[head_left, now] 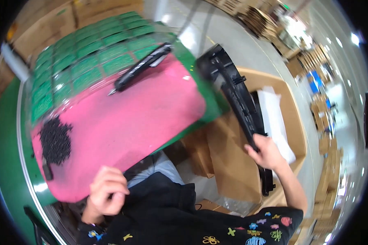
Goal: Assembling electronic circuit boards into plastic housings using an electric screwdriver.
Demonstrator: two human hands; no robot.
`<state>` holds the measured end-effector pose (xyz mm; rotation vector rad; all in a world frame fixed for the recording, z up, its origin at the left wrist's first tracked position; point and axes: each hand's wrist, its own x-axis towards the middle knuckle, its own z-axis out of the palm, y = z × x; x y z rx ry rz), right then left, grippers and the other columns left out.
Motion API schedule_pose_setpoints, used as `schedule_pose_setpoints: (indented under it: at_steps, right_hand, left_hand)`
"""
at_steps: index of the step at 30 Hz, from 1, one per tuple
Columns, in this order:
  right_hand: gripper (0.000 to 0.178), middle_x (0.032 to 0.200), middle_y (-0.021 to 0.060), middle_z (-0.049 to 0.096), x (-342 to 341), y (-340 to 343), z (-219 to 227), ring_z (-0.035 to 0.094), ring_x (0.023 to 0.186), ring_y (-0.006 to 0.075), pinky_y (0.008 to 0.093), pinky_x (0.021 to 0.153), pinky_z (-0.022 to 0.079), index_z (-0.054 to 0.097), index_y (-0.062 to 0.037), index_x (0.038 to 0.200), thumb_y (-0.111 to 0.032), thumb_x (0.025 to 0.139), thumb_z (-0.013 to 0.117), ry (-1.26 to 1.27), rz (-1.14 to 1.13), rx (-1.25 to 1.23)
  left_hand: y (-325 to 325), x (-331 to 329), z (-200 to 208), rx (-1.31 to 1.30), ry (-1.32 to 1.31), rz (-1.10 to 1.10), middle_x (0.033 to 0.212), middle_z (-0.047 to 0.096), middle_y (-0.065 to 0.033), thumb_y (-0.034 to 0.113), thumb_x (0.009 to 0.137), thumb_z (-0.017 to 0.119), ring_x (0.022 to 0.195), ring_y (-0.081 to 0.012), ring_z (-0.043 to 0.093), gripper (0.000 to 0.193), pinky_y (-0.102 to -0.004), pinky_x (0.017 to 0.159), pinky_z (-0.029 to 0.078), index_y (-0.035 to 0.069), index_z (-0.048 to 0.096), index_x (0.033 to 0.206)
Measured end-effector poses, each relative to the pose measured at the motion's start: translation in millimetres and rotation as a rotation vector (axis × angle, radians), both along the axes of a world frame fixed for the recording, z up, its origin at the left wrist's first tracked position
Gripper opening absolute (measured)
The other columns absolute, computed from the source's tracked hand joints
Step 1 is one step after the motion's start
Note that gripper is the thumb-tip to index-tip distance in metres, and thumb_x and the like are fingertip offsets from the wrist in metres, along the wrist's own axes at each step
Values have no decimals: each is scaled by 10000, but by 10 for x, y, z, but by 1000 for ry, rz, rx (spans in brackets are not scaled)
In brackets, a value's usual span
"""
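My right hand [268,151] is closed around a long black plastic housing [240,96], gripping it near its lower end. The part reaches up and away over an open cardboard box [288,104], and its wide far end is smeared by motion. At the near edge of the pink mat [122,126], my left hand [108,190] is loosely curled, with nothing showing between thumb and fingers. A black electric screwdriver [143,67] lies at the far side of the mat, its tip pointing left and nearer to me. A pile of small black screws [55,141] sits on the mat's left side.
Green circuit boards [86,61] in clear trays cover the back of the green table [6,139]. White sheets [274,122] and another black part [267,181] are in the box at my right. A small dark block [48,171] lies beside the screws. Pallets and cartons stand farther off.
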<state>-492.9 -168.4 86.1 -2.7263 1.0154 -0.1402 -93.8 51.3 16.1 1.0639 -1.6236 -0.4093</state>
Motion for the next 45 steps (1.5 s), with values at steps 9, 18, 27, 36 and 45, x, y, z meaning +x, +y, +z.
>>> schedule_pose_setpoints:
  at_steps: [9, 18, 27, 36, 45]
  right_hand:
    - [190, 751, 73, 496, 1619, -142, -201, 612, 719, 242, 368, 556, 519, 513, -87, 791, -157, 771, 688, 267, 789, -244]
    - [351, 931, 127, 621, 4122, -67, -42, 613, 877, 327, 410, 763, 507, 594, -35, 1086, -122, 792, 763, -349, 899, -82]
    - [489, 1170, 216, 634, 5841, 350, -576, 554, 1127, 386, 476, 1024, 413, 499, -35, 1378, -270, 958, 584, -239, 908, -110]
    - [245, 1138, 151, 627, 5888, 348, -485, 527, 1101, 329, 499, 988, 363, 680, -37, 1125, -162, 947, 567, -363, 757, -146]
    - [238, 1097, 29, 631, 4493, -103, 89, 530, 1040, 116, 281, 943, 404, 600, -18, 1213, -155, 1020, 574, -791, 778, 1079]
  left_hand:
    - [-540, 796, 308, 256, -689, 427, 1254, 541, -185, 172, 802, 746, 1192, -351, 505, 492, -417, 986, 437, -14, 557, 1216]
    - [-475, 1298, -6, 456, -703, 523, 854, 674, -116, 235, 824, 700, 859, -312, 671, 206, -437, 749, 530, 46, 687, 907]
    - [-487, 1237, -215, 274, -691, 638, 825, 633, -46, 193, 809, 707, 801, -243, 671, 122, -373, 567, 554, 94, 648, 846]
    - [-478, 1252, -176, 272, -589, 655, 827, 643, -67, 182, 800, 719, 819, -275, 669, 122, -402, 635, 570, 82, 673, 852]
    - [-379, 1326, 224, 313, 8, 438, 1326, 553, -221, 165, 747, 839, 1194, -303, 559, 841, -388, 998, 466, -60, 414, 1437]
